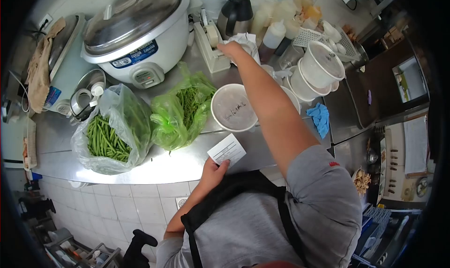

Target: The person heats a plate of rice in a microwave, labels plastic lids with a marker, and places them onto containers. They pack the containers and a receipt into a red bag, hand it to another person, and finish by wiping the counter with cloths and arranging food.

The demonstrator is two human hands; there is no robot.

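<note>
The fingers of the left hand are pinched on the lower corner of a slip of paper, thumb on top, holding it just above the front edge of the steel desk; the right hand is stretched far across to the back, fingers curled down beside the tape dispenser, and from here I cannot tell whether they pinch a strip of tape or only rest there; a crumpled white paper lies under that hand. To my eye the step in hand is fetching tape for the slip; the next move would call for a clean tear at the cutter and a steady slip, likely brought to the lidded tub with writing on its lid, which sits just beyond the slip. Left of the tub slump a green bag of beans and a clear bag of beans, close together; behind them stands a big rice cooker; a dark jug and a squeeze bottle crowd the dispenser. The outstretched forearm passes right over the tub's edge, near stacked white tubs and blue gloves, so a careless pull back could knock them.
</note>
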